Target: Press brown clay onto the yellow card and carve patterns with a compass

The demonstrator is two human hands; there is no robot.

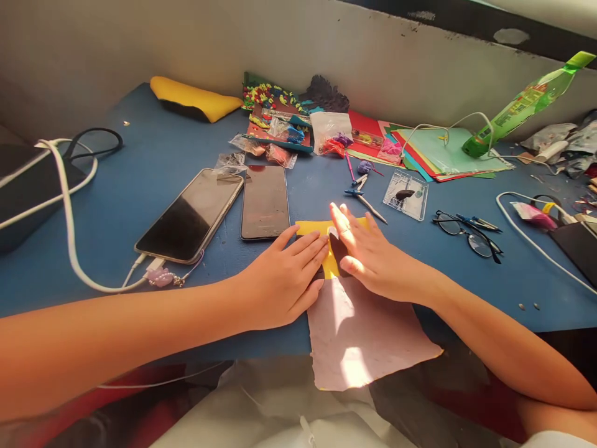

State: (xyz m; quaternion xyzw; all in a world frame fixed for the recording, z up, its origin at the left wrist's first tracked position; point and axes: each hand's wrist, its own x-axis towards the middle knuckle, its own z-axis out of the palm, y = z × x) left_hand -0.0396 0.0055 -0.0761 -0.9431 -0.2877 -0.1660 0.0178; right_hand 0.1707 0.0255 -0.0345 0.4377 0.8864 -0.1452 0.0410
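My left hand (286,274) lies flat with its fingers stretched out, pressing on the left part of a yellow sheet (308,228) on the blue table (140,180). My right hand (368,252) lies flat on the right part of the same sheet, fingers together and extended. A dark piece (336,249) shows between the two hands. A pale pink sheet (359,330) lies under the wrists and hangs over the table's near edge.
Two phones (193,214) (264,201) lie to the left, one on a white cable (69,230). Glasses (466,233), a clear plastic case (407,195), small tools (366,202), coloured paper (438,155), craft bags and a green bottle (522,106) crowd the back and right.
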